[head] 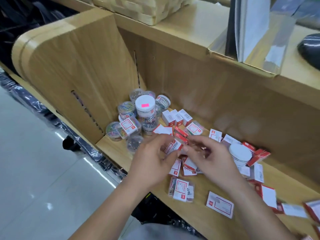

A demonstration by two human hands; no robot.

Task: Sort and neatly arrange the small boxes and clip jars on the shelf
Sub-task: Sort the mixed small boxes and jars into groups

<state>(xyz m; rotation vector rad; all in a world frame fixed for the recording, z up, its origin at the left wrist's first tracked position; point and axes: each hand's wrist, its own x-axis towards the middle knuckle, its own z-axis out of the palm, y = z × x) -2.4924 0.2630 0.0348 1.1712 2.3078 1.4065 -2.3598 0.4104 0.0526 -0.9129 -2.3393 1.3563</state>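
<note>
One small box [173, 147], long axis slanting back-right, pinched between left hand [152, 158] and right hand [213, 158] fingers.

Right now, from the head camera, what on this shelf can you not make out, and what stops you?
Head view only:
- Boxes beneath the left hand and right hand: partly covered by them.
- Whether the right hand also grips the small box the left hand pinches: motion blur.
- Lower-right boxes: blurred, cut by the frame edge.
- Rear clip jars: partly hidden behind the white-lidded jar.
- Label print: too small.
</note>
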